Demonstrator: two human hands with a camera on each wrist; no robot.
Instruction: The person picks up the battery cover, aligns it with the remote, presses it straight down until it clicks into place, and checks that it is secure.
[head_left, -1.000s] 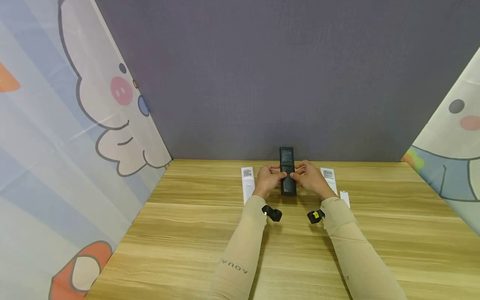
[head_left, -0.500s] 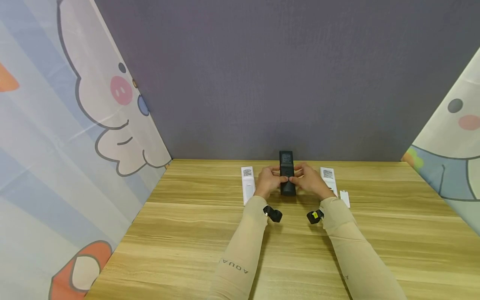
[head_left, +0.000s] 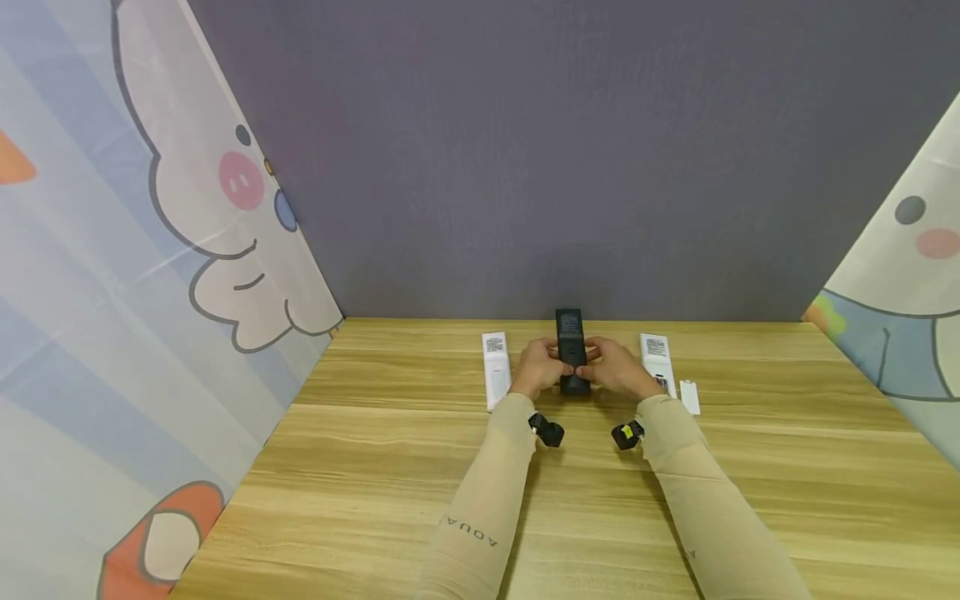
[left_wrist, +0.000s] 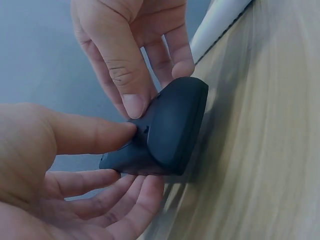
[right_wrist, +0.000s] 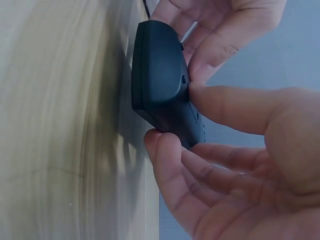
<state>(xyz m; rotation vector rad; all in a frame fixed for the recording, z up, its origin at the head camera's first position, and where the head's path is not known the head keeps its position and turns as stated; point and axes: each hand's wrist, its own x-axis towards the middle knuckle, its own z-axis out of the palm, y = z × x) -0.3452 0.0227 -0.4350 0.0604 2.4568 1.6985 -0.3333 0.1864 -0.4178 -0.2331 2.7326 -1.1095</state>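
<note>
A slim, oblong black plastic remote control [head_left: 572,354] lies back face up, with a pale printed label [head_left: 570,323] on its far part and a smooth, rounded near end; its surface is matt and dark. It sits between the two hands, its far end overlapping the grey panel [head_left: 487,167] in the head view; whether it touches the table I cannot tell. The left hand [head_left: 538,367] grips its left side, thumb on the back face and fingers lower along the edge; the right hand [head_left: 617,367] grips the right side likewise, the thumb tips close together over the middle and hiding part of it. To the left, just beside the left hand, a white oblong plastic remote [head_left: 497,375] with a printed label lies on the brown wood-grain table [head_left: 337,500]. To the right, a second white plastic remote with a dark opening [head_left: 657,354] lies near the right hand, which, with its beige sleeve [head_left: 705,492], reaches close to its near end; farther right lies a small flat white rectangular cover [head_left: 690,398]
</note>
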